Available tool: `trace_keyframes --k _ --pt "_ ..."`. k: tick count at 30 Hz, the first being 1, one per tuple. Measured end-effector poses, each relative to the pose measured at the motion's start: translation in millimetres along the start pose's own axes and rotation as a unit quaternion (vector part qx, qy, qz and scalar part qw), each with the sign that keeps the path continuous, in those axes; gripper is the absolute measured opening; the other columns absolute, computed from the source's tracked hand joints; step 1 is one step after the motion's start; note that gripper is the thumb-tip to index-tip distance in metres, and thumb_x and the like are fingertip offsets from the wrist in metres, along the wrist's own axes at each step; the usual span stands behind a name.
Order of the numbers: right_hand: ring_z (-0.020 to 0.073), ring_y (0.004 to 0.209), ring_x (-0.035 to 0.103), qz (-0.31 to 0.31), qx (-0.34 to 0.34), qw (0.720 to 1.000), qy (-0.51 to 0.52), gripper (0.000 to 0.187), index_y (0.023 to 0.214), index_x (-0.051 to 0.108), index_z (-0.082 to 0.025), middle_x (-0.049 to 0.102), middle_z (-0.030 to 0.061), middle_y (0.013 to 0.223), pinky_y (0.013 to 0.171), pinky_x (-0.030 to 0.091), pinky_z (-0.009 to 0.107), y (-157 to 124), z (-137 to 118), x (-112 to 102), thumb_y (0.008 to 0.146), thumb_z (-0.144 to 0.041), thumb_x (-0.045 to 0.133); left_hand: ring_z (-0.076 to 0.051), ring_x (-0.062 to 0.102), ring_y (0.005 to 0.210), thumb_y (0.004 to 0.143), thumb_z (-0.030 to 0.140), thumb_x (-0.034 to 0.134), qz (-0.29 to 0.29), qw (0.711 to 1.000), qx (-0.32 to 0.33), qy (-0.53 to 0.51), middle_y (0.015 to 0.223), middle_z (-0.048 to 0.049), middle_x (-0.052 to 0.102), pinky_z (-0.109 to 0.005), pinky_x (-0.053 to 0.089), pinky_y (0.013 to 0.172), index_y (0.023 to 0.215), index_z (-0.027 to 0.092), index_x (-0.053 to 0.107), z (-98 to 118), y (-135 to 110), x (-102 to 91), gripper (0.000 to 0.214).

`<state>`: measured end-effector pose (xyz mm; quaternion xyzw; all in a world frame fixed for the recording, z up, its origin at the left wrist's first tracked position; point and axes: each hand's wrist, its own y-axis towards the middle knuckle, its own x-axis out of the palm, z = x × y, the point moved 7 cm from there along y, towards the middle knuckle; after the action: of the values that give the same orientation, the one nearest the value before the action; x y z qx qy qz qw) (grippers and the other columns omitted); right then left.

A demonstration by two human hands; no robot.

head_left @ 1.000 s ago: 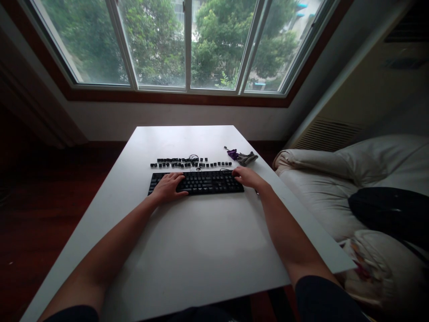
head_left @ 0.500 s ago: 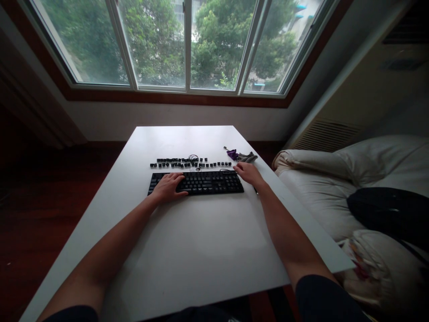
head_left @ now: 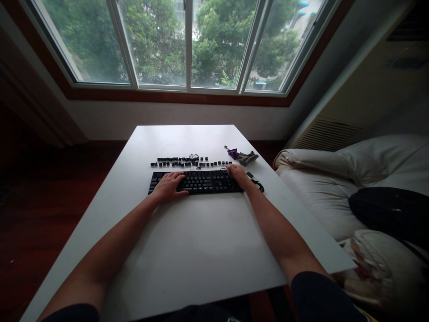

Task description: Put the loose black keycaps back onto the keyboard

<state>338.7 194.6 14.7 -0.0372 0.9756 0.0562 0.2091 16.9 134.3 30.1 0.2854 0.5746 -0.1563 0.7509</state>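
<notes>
A black keyboard [head_left: 208,182] lies flat on the white table [head_left: 194,241]. My left hand [head_left: 167,185] rests on its left part, fingers stretched out and thumb apart along the front edge. Over the keyboard's right back corner is my right hand [head_left: 237,174], its fingers pinched together; what they hold, if anything, is too small to make out. A thin wire loop [head_left: 223,169] shows just left of those fingertips. Behind the keyboard, several loose black keycaps [head_left: 176,164] lie in two rows.
A purple and grey cloth-like bundle [head_left: 246,157] lies at the back right. Beside my right wrist is a coiled black cable [head_left: 258,184]. A pale sofa [head_left: 311,192] with a black bag [head_left: 389,214] stands right of the table. Windows [head_left: 214,44] are ahead.
My right hand has moved left, from beside the keyboard's right end to over its back corner, uncovering the black cable. My left hand has stayed on the keyboard.
</notes>
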Motion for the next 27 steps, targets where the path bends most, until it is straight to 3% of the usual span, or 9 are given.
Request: trace_keyframes --k 6,10,12,19,27 --pt "0.0133 0.053 0.042 0.07 -0.021 0.996 0.047 0.044 0.066 0.041 -0.024 0.047 -0.0021 0.059 0.052 0.039 0.027 5 5 -19 0.085 -0.061 0.053 -0.033 0.044 0.134 0.082 0.067 0.06 0.0 1.0 0.0 -0.002 0.149 -0.0093 0.047 -0.049 0.033 0.114 0.137 0.026 0.054 -1 0 -1.3 0.069" --pt "0.0165 0.06 0.052 0.172 -0.031 0.984 -0.039 0.035 0.076 0.052 -0.022 0.056 0.0 0.064 0.06 0.045 0.029 12 15 -50 0.087 -0.056 0.052 -0.033 0.044 0.134 0.082 0.067 0.06 0.0 1.0 0.002 -0.002 0.149 -0.0091 0.047 -0.049 0.033 0.114 0.137 0.026 0.054 0 -2 -3.1 0.069" --pt "0.0186 0.067 0.058 0.193 -0.023 0.975 -0.105 0.029 0.086 0.06 -0.021 0.063 0.0024 0.071 0.066 0.048 0.03 18 21 -62 0.086 -0.05 0.055 -0.033 0.044 0.134 0.082 0.066 0.06 0.0 1.0 -0.002 -0.001 0.149 -0.009 0.047 -0.049 0.033 0.114 0.137 0.026 0.054 -1 -2 -3.5 0.069" --pt "0.0183 0.085 0.064 0.09 -0.033 0.935 -0.341 0.028 0.108 0.068 -0.018 0.07 0.0061 0.094 0.083 0.048 0.03 51 28 -58 0.082 -0.024 0.063 -0.033 0.045 0.134 0.082 0.066 0.06 0.001 1.0 -0.004 -0.001 0.148 -0.0093 0.049 -0.049 0.034 0.113 0.136 0.026 0.054 -1 -3 -5.8 0.068" --pt "0.018 0.087 0.064 0.015 -0.029 0.911 -0.41 0.03 0.109 0.069 -0.018 0.07 0.0071 0.099 0.077 0.047 0.026 75 33 -45 0.079 -0.019 0.067 -0.034 0.044 0.134 0.081 0.066 0.061 0.0 1.0 -0.005 -0.003 0.149 -0.0091 0.048 -0.05 0.033 0.114 0.137 0.027 0.054 -6 -4 -5.3 0.068"
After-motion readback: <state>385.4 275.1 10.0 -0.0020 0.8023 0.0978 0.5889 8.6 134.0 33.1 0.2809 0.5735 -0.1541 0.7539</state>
